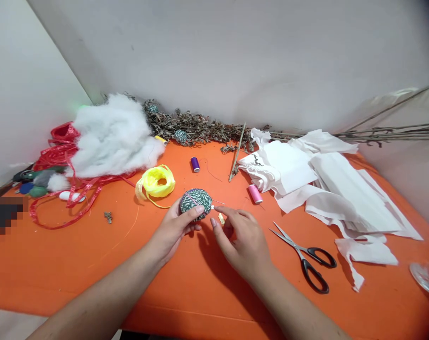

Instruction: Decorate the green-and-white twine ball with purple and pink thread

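Nice steady setup: left hand [172, 227] clamped on the green twine ball [196, 204], right hand [240, 242] curled just beside the thin needle [218, 202].

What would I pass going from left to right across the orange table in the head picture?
Red ribbon → yellow ribbon roll → green-and-white twine ball → pink thread spool → black-handled scissors → torn white scrap

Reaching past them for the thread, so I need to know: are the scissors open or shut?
Open: the scissors lie on the orange table with blades spread in a narrow V and black handle loops apart.
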Demonstrator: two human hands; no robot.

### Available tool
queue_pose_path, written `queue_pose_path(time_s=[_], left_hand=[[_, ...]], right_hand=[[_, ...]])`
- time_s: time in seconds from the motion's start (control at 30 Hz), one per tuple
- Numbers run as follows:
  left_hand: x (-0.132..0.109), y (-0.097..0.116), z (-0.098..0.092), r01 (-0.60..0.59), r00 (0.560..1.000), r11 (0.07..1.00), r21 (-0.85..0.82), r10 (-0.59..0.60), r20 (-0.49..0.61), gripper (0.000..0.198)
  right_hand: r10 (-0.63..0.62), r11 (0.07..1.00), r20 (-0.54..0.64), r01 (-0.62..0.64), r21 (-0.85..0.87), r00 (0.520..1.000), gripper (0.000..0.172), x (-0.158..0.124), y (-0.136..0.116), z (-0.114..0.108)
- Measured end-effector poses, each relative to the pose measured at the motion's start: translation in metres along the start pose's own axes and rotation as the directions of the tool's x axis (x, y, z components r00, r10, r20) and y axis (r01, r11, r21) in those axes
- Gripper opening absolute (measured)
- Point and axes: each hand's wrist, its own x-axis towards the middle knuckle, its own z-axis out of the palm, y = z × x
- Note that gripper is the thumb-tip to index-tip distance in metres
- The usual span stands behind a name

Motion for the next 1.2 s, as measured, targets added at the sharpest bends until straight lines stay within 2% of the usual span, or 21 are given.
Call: queue_pose_path(time_s=[0.07,0.27,0.6,0.83,0.97,1.2], left_hand=[[0.0011,-0.0006,-0.0005,0.008,1.0,1.0,-0.02,-0.009,-0.006,0.038],[0.0037,-0.0018,-0.002,0.007,1.0,1.0,-0.023,-0.007,0.0,0.038],[0.004,0.0014,-0.0014,0.002,1.0,1.0,0.026,-0.002,-0.012,0.041],[0.0051,0.0012,-0.0007,0.04,0.999,0.99,-0.132,-0.04,0.0,0.045],[0.0063,-0.0022,-0.0023,0.005,1.0,0.991,-0.135,-0.009,-0.028,0.042],[0.0086,-0.0005,-0.0023,0.016,1.0,0.985,-0.171,-0.012,0.021,0.04]], right_hand=[[-0.033,0.999,-0.014,0.033,-0.003,0.999,0.016,-0.001,0.0013,-0.0001],[-0.101,0.995,-0.042,0.102,0.02,0.994,0.012,-0.0039,0.0029,-0.0027],[-0.12,0.992,-0.078,0.121,0.018,0.99,0.01,-0.003,0.0061,-0.0064],[-0.143,0.989,-0.11,0.146,0.024,0.984,0.009,-0.0032,0.0075,-0.0057],[-0.136,0.99,-0.105,0.139,0.022,0.985,0.009,-0.0019,0.0086,-0.0044],[-0.126,0.991,-0.09,0.129,0.027,0.988,0.008,-0.0024,0.0091,-0.0044]])
